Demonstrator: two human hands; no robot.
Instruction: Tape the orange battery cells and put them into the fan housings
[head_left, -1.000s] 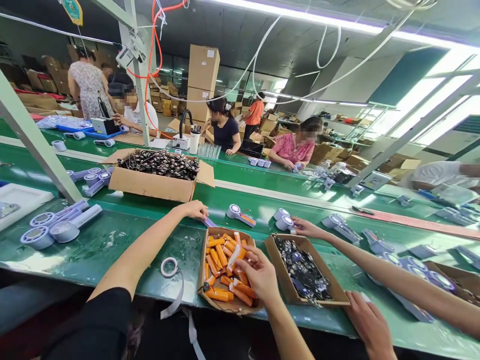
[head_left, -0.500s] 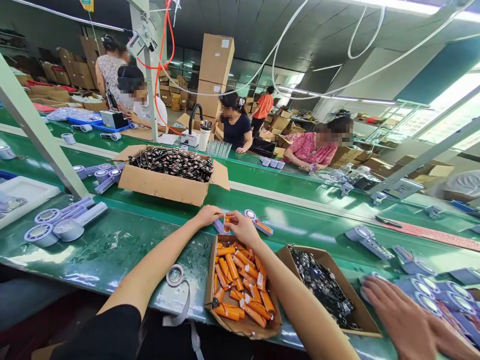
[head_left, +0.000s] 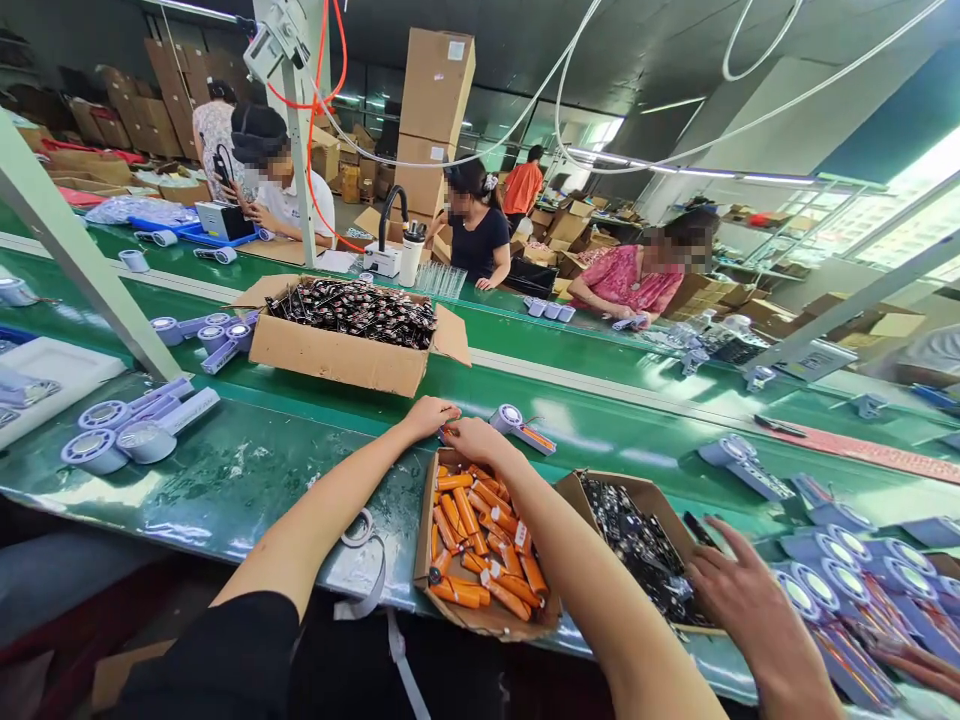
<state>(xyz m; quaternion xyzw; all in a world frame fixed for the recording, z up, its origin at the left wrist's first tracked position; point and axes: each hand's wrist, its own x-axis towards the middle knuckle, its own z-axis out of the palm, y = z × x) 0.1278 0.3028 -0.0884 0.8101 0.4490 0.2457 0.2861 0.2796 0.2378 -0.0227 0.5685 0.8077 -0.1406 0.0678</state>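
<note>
Just beyond the box of orange batteries, my left hand (head_left: 433, 416) and my right hand (head_left: 474, 440) meet, fingers closed around a small purple fan housing (head_left: 444, 434). Most of that housing is hidden behind my fingers. The open cardboard box of wrapped orange batteries (head_left: 469, 540) lies under my right forearm. Right of my right hand, another purple fan housing (head_left: 517, 425) rests on the green surface, an orange strip showing in its handle. A roll of pale tape (head_left: 357, 528) lies left of the battery box.
A co-worker's hand (head_left: 739, 590) reaches by a box of dark circuit boards (head_left: 637, 545). Several purple fan housings (head_left: 847, 570) crowd the right; more fans (head_left: 139, 430) lie left. A large carton of wired boards (head_left: 341, 360) stands ahead. A metal post (head_left: 97, 250) slants at left.
My hands have closed in over the fan housing, and the orange piece seen between my fingers is now covered. The co-worker's hand has moved left to the circuit-board box. The view has shifted slightly.
</note>
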